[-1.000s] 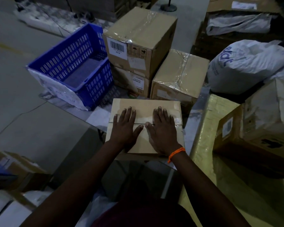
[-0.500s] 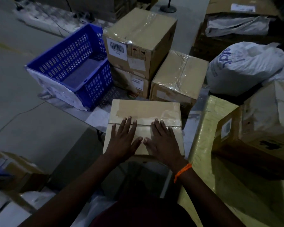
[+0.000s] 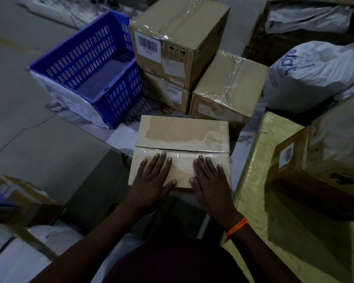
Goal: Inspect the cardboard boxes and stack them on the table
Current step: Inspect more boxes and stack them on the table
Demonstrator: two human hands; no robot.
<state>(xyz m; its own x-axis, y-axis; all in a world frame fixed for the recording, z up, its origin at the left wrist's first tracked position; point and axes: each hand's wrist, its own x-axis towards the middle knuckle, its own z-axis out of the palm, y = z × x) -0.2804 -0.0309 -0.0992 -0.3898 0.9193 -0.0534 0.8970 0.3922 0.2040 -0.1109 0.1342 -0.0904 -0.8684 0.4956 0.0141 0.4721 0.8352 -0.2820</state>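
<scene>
**Flat palms, box near the table edge**

Fingers point(image 3: 159, 160) of my left hand point(image 3: 151, 186) lie spread and flat on the near flap of the cardboard box point(image 3: 182, 135); my right hand point(image 3: 211, 184) lies the same way beside it, thumbs nearly meeting. Neither hand grips anything; both only press down on the lid.

From the head view, this box sits at the near end of the table point(image 3: 121, 139), and its near edge seems to reach or overhang the table's rim. I judge that pulling it toward me could tip it off. The glossy tape along the centre seam may also let my palms slide.

Just behind it stand a taped box point(image 3: 227, 88) and a two-high stack topped by a barcode-labelled box point(image 3: 178, 37). A blue crate point(image 3: 86, 64) sits to the left, touching that stack. To the right are a yellowish wrapped parcel point(image 3: 260, 152) and a white sack point(image 3: 315, 78). Those hem the box in, leaving little room to turn or lift it.
</scene>
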